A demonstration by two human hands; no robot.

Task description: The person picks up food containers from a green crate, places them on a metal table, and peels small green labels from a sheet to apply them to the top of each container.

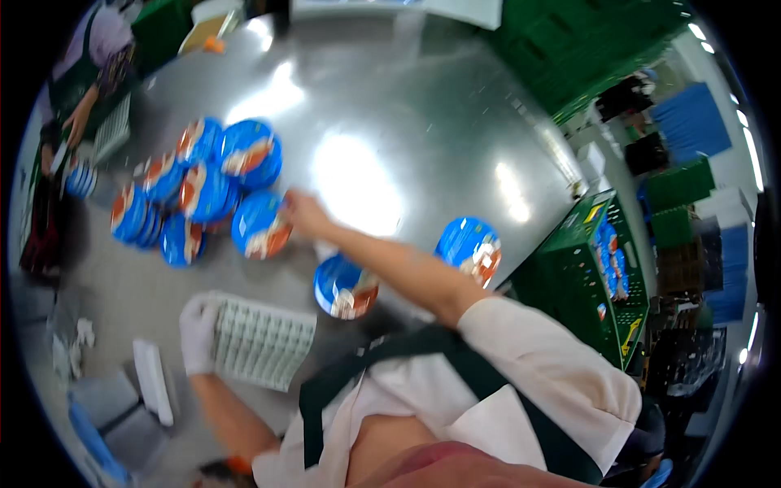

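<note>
My left hand [199,334], in a white glove, grips the left edge of a pale sheet of small printed labels [262,341] above the table's near side. My right hand [305,213] reaches across with its fingers at the right edge of a round blue tub [259,227]; blur hides whether they grip it. Stacked blue tubs [207,192] with a red and cream picture stand just beyond and to the left. Two more tubs lie nearer me, one [345,288] below my right forearm and another [468,247] to its right, partly covered by my arm.
The shiny metal table [427,122] extends away from me. A green crate [579,274] with blue packs inside stands at the right edge. At the far left another person's hand [79,119] is near a label sheet [115,131] and a small tub stack [81,178].
</note>
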